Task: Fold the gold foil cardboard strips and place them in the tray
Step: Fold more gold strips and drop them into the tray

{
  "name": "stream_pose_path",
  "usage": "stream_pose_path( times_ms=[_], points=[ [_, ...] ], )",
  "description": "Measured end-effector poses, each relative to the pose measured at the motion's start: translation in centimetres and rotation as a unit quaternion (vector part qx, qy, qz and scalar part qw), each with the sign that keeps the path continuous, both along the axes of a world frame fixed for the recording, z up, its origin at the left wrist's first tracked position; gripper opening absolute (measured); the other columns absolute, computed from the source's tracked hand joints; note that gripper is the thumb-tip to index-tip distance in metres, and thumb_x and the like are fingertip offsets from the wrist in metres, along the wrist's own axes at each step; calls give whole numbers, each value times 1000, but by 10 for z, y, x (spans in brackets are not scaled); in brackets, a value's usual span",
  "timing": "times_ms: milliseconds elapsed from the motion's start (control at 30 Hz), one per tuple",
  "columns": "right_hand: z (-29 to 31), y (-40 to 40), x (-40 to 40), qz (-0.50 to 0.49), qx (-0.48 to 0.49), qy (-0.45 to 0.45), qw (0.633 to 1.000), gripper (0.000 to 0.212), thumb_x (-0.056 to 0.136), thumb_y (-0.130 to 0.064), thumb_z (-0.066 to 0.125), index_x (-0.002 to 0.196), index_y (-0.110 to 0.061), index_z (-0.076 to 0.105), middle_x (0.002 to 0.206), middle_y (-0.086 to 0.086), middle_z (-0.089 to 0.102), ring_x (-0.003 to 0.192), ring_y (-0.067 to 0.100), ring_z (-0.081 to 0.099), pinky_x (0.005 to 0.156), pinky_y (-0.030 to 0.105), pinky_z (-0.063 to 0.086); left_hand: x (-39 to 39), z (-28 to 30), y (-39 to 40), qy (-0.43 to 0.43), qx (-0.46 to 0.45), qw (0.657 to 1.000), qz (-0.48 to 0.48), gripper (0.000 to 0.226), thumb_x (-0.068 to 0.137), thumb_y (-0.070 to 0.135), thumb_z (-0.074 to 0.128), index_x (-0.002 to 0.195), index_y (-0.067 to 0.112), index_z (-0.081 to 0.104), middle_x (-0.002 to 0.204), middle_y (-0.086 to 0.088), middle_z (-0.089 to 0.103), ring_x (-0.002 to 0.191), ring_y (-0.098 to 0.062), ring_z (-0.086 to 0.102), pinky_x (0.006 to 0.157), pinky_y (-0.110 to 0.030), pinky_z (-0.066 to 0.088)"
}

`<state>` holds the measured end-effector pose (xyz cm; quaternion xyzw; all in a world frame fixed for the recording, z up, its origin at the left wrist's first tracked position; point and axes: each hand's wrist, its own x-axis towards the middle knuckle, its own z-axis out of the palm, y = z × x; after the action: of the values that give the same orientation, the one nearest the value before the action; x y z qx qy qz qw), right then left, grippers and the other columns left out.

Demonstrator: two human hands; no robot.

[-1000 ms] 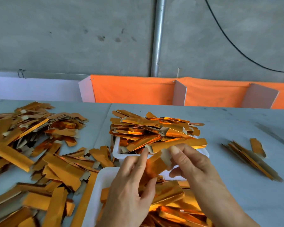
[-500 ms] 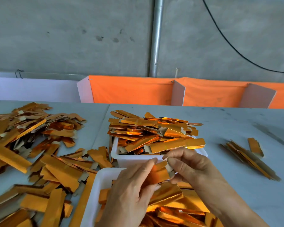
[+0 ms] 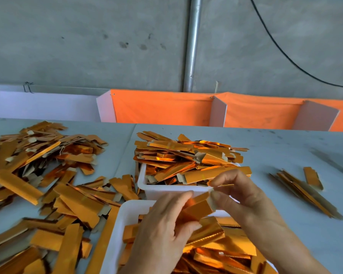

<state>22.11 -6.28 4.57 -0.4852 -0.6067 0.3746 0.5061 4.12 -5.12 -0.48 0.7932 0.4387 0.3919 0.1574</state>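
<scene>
One gold foil strip (image 3: 196,209) is held between both hands above the near white tray (image 3: 125,220), which has gold strips lying in it. My left hand (image 3: 166,224) grips the strip's lower end, thumb and fingers curled round it. My right hand (image 3: 238,192) pinches the strip's pale end tab between thumb and fingertips. Behind them stands a second white tray (image 3: 162,189), heaped high with folded gold strips (image 3: 186,155).
Loose gold strips (image 3: 48,184) cover the grey table on the left, right up to the near tray. A small bundle of strips (image 3: 305,192) lies on the right. Orange and white dividers (image 3: 218,111) line the table's far edge.
Both hands have kept hold of the same strip and drawn slightly nearer, lower in view. My right fingers have shifted onto the end tab and bent it.
</scene>
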Motion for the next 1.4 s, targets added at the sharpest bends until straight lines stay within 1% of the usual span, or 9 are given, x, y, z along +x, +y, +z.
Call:
stream_pose_path(
  times_ms=[100,267,500,700,800,933,1133,1267,1400],
  points=[
    [0,-9,-7,-28,34,-77,996,6,77,-34,64,83,-33,65,100,-15,66,96,7,63,76,28,56,0,0,2,0,15,1000,27,54,84,55,51,133,50,28,113,38,32,111,11,36,92,-4,34],
    [-4,-15,-13,-56,35,-157,985,20,82,-13,71,78,-32,67,100,-27,62,94,-7,60,65,7,47,3,2,-2,30,47,998,32,58,86,53,51,138,49,25,105,43,27,101,23,29,80,2,29],
    [-3,-9,-20,-74,-70,-135,986,13,84,-26,71,85,-33,60,96,-17,69,91,3,65,75,18,53,2,4,0,69,61,994,54,64,75,34,75,134,27,51,101,15,55,88,-1,53,61,1,32],
    [-8,-10,-24,-102,-65,-177,977,14,83,-34,71,83,-41,58,81,-25,70,72,-8,64,58,5,43,4,6,2,67,83,992,73,66,65,26,84,125,16,60,91,7,61,75,-12,62,54,-4,33],
    [-10,-8,-22,-91,-56,-149,983,16,82,-29,73,79,-38,61,83,-24,70,75,-8,64,63,8,47,4,5,2,72,104,989,78,68,62,25,86,124,14,61,88,7,60,72,-9,62,52,-7,38],
    [-6,-9,-17,37,-85,4,996,11,76,-16,75,77,-22,66,79,-3,71,76,11,67,72,29,55,5,5,0,45,107,991,71,60,70,35,73,126,20,59,93,11,59,79,-3,59,58,-11,46],
    [-9,-6,-12,48,-95,-35,994,16,85,-14,70,87,-30,71,90,2,74,87,27,68,88,44,54,5,8,0,72,83,991,75,60,70,38,69,125,18,59,90,10,58,75,-5,60,54,-6,37],
    [-9,-5,-12,88,-83,16,993,10,79,-18,69,85,-23,75,90,4,73,87,24,69,80,35,57,6,7,-1,85,93,990,69,61,70,39,75,125,21,58,91,13,57,76,0,57,55,3,23],
    [-14,-5,-14,74,-74,76,992,10,73,-20,68,79,-16,75,80,3,70,72,15,66,65,22,54,7,8,0,90,123,987,58,53,71,40,70,120,20,62,89,14,62,72,0,61,52,-1,31]
  ],
)
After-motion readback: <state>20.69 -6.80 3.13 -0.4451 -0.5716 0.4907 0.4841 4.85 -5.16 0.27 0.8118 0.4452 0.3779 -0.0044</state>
